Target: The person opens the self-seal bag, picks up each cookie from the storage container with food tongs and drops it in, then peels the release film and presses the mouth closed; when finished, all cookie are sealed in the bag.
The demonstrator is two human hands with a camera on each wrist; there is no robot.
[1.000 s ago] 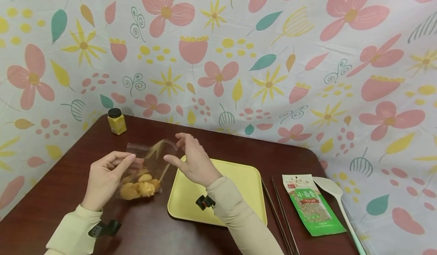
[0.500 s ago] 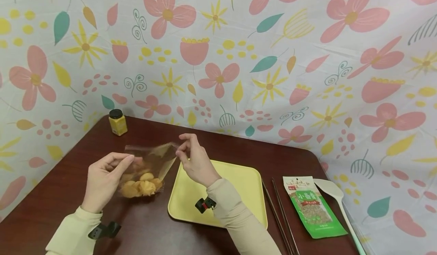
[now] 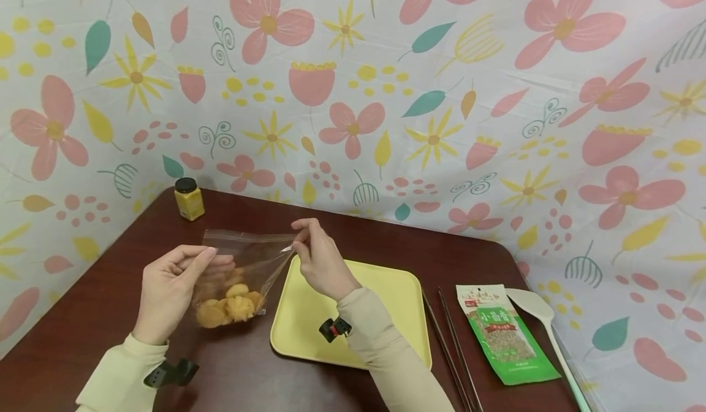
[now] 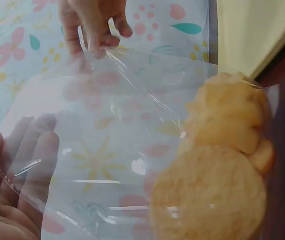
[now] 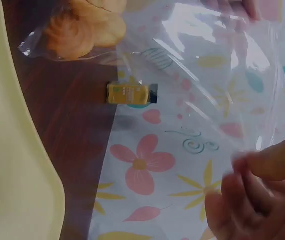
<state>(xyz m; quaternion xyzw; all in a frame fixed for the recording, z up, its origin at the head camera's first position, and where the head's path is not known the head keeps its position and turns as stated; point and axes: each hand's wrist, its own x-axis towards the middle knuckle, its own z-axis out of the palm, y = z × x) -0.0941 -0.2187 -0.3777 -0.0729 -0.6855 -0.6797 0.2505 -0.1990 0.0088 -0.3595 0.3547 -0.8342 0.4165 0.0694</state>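
Observation:
A clear zip bag (image 3: 250, 252) hangs between my two hands, just left of the yellow tray. Several golden cookies (image 3: 234, 305) lie in its bottom, one round and flat, another piped in swirls, as the left wrist view shows up close. My left hand (image 3: 173, 283) pinches the bag's left edge between thumb and fingers, with some fingers behind the film. At the upper right corner of the bag, thumb and index finger of my right hand (image 3: 322, 262) pinch the film, drawing the mouth out sideways.
The yellow tray (image 3: 380, 295) lies beneath my right forearm. To its right are metal chopsticks or tongs (image 3: 455, 350), a green seasoning packet (image 3: 504, 335) and a white spatula (image 3: 535, 305). A small yellow jar (image 3: 189, 200) with a black lid stands at the back left.
My right hand has closed from spread fingers to a pinch on the bag's corner and moved slightly right, stretching the top straighter. My left hand has kept its hold.

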